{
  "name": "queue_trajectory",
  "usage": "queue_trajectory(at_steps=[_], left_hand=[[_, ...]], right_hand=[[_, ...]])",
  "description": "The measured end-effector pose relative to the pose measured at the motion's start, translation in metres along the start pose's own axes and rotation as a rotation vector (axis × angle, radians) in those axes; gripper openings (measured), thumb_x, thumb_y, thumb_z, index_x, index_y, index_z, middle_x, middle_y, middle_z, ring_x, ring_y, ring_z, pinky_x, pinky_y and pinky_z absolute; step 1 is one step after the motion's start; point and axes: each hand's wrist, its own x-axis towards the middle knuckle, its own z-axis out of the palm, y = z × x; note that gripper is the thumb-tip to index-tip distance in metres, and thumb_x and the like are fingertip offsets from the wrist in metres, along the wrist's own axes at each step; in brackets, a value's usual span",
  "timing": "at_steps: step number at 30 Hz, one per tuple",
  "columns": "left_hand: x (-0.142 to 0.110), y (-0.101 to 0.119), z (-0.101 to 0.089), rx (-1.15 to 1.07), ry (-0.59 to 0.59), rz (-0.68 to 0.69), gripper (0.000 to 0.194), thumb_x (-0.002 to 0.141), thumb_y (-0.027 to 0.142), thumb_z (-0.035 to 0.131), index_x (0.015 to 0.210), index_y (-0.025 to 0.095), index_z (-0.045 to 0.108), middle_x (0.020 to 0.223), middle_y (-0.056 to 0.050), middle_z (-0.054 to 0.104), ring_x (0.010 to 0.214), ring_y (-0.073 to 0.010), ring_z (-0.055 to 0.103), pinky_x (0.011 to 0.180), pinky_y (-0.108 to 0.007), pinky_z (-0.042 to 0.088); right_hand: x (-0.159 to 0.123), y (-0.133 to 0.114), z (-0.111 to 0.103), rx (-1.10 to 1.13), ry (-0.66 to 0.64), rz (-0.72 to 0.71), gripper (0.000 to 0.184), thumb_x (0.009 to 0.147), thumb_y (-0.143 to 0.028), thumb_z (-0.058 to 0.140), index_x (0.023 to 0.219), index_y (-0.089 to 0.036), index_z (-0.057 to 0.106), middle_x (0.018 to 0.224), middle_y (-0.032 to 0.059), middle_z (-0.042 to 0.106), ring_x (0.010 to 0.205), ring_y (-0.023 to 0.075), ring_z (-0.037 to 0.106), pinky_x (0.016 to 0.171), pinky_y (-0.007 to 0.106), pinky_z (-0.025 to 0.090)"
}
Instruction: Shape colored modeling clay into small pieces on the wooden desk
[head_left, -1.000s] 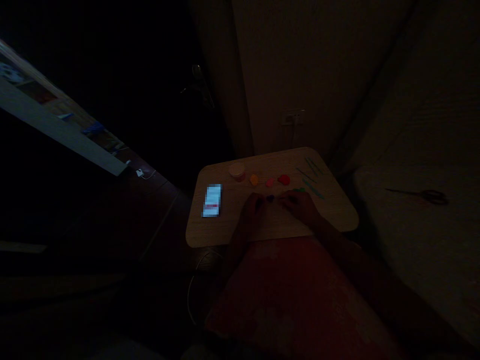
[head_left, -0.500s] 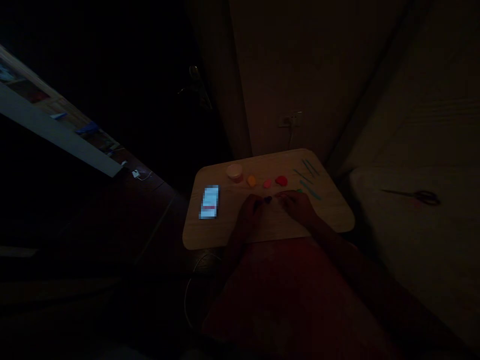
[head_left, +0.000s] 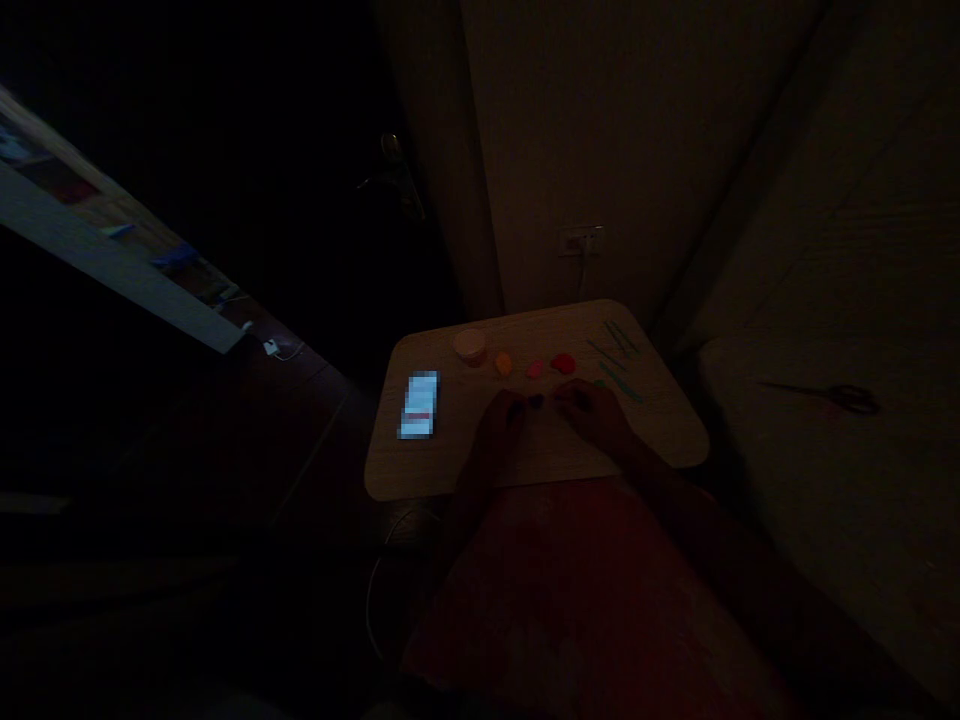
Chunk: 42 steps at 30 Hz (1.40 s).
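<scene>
The light is very dim. My left hand (head_left: 500, 418) rests over the small wooden table (head_left: 427, 475), its fingertips closed at a small dark blue lump (head_left: 535, 401) that looks like modelling clay. Just right of the lump, my right hand (head_left: 597, 414) has its fingers pinched together; what they hold is too dark to make out. Beyond the hands lie an orange lump (head_left: 502, 364), a pink lump (head_left: 535, 369) and a red lump (head_left: 563, 364). A bit of green (head_left: 599, 384) shows behind my right hand.
A lit phone (head_left: 419, 405) lies at the table's left, and a round lidded tub (head_left: 470, 347) stands at the back. Several thin green-blue strips (head_left: 621, 382) lie at the right. Scissors (head_left: 851, 398) rest on a pale surface beyond the table. A wall socket (head_left: 581, 241) holds a plug.
The picture is slightly darker. My right fingertips have shifted very slightly; both hands otherwise stay in place around the dark blue lump.
</scene>
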Motion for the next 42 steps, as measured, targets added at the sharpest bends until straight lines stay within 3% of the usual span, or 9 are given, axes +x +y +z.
queue_trajectory(at_steps=[7, 11, 14, 20, 27, 31, 36, 38, 42], left_hand=[[0.0000, 0.0043, -0.0007, -0.008, 0.006, 0.002, 0.010, 0.093, 0.017, 0.057, 0.101, 0.020, 0.063, 0.103, -0.004, 0.065, 0.096, -0.0180, 0.060, 0.091, -0.031, 0.048], [0.0000, 0.0035, -0.0003, -0.020, 0.008, 0.008, 0.010, 0.093, 0.017, 0.058, 0.102, 0.020, 0.063, 0.104, -0.005, 0.065, 0.097, -0.0184, 0.060, 0.092, -0.032, 0.049], [0.0000, 0.0034, -0.0004, -0.004, 0.017, 0.013, 0.011, 0.093, 0.017, 0.058, 0.101, 0.020, 0.063, 0.105, -0.006, 0.065, 0.098, -0.0191, 0.060, 0.094, -0.033, 0.048], [0.0010, -0.0012, 0.0003, -0.003, 0.037, 0.032, 0.009, 0.090, 0.017, 0.061, 0.098, 0.019, 0.064, 0.103, -0.006, 0.066, 0.097, -0.0189, 0.061, 0.091, -0.033, 0.050], [-0.0002, -0.0029, 0.0024, -0.171, 0.124, -0.084, 0.040, 0.082, 0.014, 0.069, 0.120, 0.020, 0.058, 0.105, -0.005, 0.071, 0.095, -0.0175, 0.068, 0.089, -0.032, 0.053], [0.0000, -0.0010, 0.0015, -0.177, 0.155, -0.064, 0.029, 0.081, 0.012, 0.068, 0.108, 0.020, 0.061, 0.101, -0.004, 0.071, 0.092, -0.0167, 0.068, 0.086, -0.030, 0.054], [0.0012, -0.0028, 0.0006, -0.136, 0.161, -0.041, 0.022, 0.083, 0.015, 0.069, 0.103, 0.020, 0.063, 0.099, -0.004, 0.071, 0.091, -0.0176, 0.067, 0.085, -0.030, 0.053], [0.0014, -0.0038, 0.0006, -0.121, 0.158, -0.031, 0.021, 0.083, 0.014, 0.069, 0.102, 0.020, 0.064, 0.098, -0.004, 0.071, 0.090, -0.0176, 0.066, 0.085, -0.030, 0.053], [0.0013, -0.0048, 0.0012, -0.092, 0.166, -0.009, 0.021, 0.083, 0.012, 0.068, 0.102, 0.020, 0.064, 0.099, -0.004, 0.070, 0.091, -0.0176, 0.065, 0.085, -0.031, 0.053]], right_hand=[[0.0018, -0.0052, -0.0032, -0.008, -0.025, -0.025, 0.036, 0.099, -0.035, 0.044, 0.083, -0.019, 0.071, 0.075, 0.0056, 0.072, 0.070, 0.0200, 0.066, 0.070, 0.031, 0.051], [0.0016, -0.0004, -0.0009, 0.029, -0.002, -0.023, 0.022, 0.091, -0.032, 0.057, 0.098, -0.019, 0.073, 0.090, 0.0076, 0.077, 0.080, 0.0215, 0.070, 0.076, 0.032, 0.054], [0.0019, 0.0028, -0.0003, 0.001, 0.010, -0.080, 0.020, 0.087, -0.031, 0.063, 0.097, -0.019, 0.075, 0.099, 0.0095, 0.077, 0.090, 0.0235, 0.070, 0.083, 0.036, 0.054], [0.0039, 0.0025, -0.0014, -0.021, 0.024, -0.146, 0.024, 0.094, -0.033, 0.058, 0.096, -0.021, 0.079, 0.099, 0.0104, 0.076, 0.095, 0.0251, 0.070, 0.089, 0.040, 0.054], [0.0030, 0.0010, -0.0014, -0.039, -0.013, -0.156, 0.024, 0.095, -0.035, 0.059, 0.091, -0.020, 0.077, 0.094, 0.0098, 0.076, 0.090, 0.0245, 0.069, 0.084, 0.037, 0.053], [0.0030, -0.0011, -0.0024, -0.033, -0.008, -0.156, 0.025, 0.093, -0.036, 0.060, 0.082, -0.019, 0.074, 0.085, 0.0080, 0.074, 0.080, 0.0217, 0.066, 0.077, 0.033, 0.050], [0.0028, -0.0016, -0.0022, -0.053, 0.016, -0.076, 0.042, 0.097, -0.038, 0.049, 0.060, -0.020, 0.058, 0.062, 0.0038, 0.061, 0.061, 0.0169, 0.055, 0.061, 0.030, 0.042], [0.0026, -0.0003, -0.0013, -0.035, 0.021, -0.059, 0.039, 0.097, -0.037, 0.050, 0.065, -0.019, 0.062, 0.068, 0.0049, 0.066, 0.064, 0.0179, 0.058, 0.064, 0.030, 0.044], [0.0019, 0.0022, 0.0000, 0.032, 0.040, -0.077, 0.023, 0.092, -0.035, 0.058, 0.093, -0.020, 0.074, 0.098, 0.0086, 0.077, 0.090, 0.0236, 0.069, 0.084, 0.036, 0.052]])
